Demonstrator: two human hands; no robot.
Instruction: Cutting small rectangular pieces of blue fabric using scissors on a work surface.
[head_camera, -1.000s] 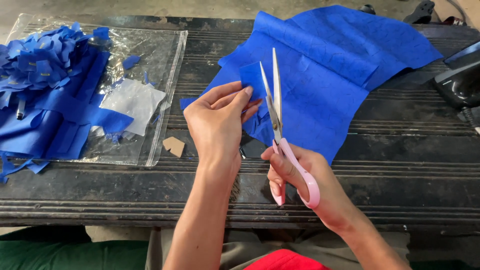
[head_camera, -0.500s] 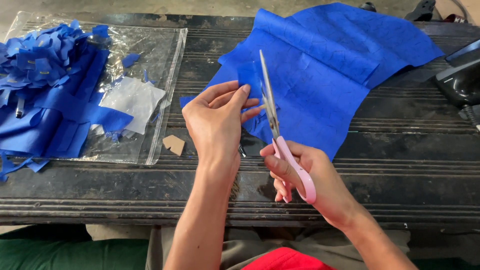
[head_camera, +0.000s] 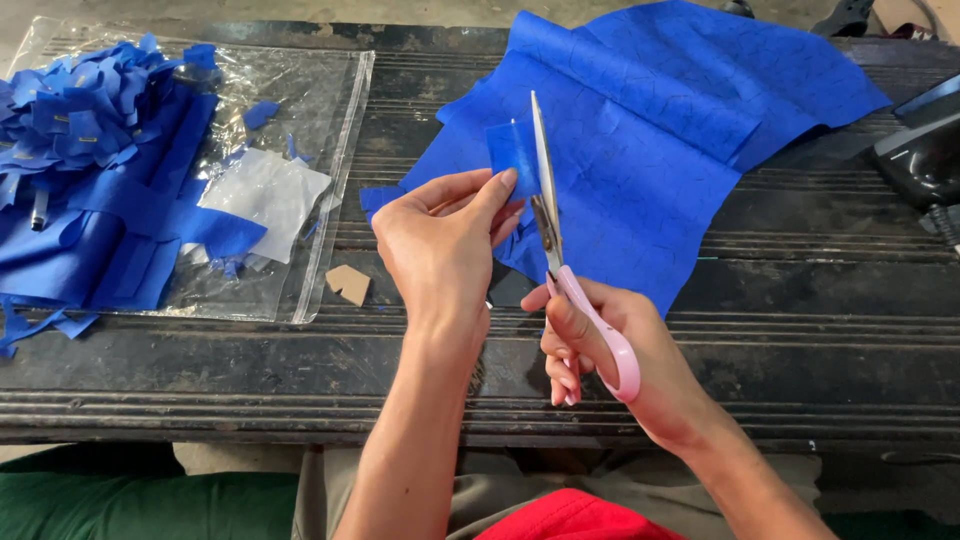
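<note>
The left hand (head_camera: 440, 245) pinched a small blue fabric piece (head_camera: 511, 152) at its fingertips, above the large blue sheet (head_camera: 660, 140) on the dark workbench (head_camera: 800, 330). The right hand (head_camera: 610, 360) was closed through the pink-handled scissors (head_camera: 560, 250) — blades together beside the piece. Trimming appeared mid-cut; the next snip likely called for reopening and realigning. The piece's far edge was hidden — the cut line unclear.

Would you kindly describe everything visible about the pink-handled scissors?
The pink-handled scissors have slim silvery metal blades and glossy pink plastic loops. The right hand grips the loops, holding them above the dark wooden table, blades pointing away from the person. The blades look nearly closed against the small blue fabric piece pinched by the left hand.
</note>
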